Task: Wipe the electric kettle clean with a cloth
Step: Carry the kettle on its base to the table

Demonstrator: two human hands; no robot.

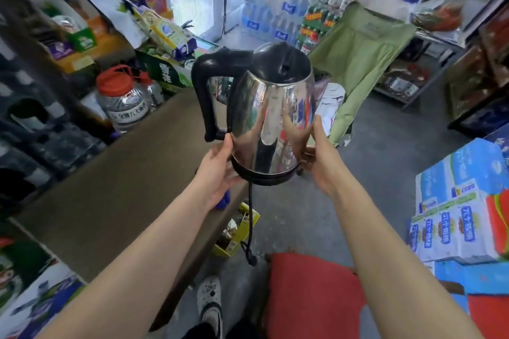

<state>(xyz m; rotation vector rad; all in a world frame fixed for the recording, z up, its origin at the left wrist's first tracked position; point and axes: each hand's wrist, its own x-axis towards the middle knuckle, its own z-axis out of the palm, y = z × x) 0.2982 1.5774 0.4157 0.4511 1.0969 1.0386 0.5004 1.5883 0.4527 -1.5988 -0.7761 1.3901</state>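
A shiny steel electric kettle [271, 115] with a black lid, black handle on its left and black base is held up in the air in front of me. My left hand [219, 170] grips its lower left side and base, and a bit of blue material [223, 201] shows under that palm. My right hand [321, 154] presses against the lower right side. A black power cord [250, 223] hangs from the base toward the floor. No cloth is clearly visible.
A brown counter [121, 187] runs along my left, with a red-lidded plastic jar [122, 96] and stacked goods behind it. A green folding chair [363, 55] stands ahead. Blue and white cartons [457, 209] stack on the right. A red cushion [311, 294] lies below.
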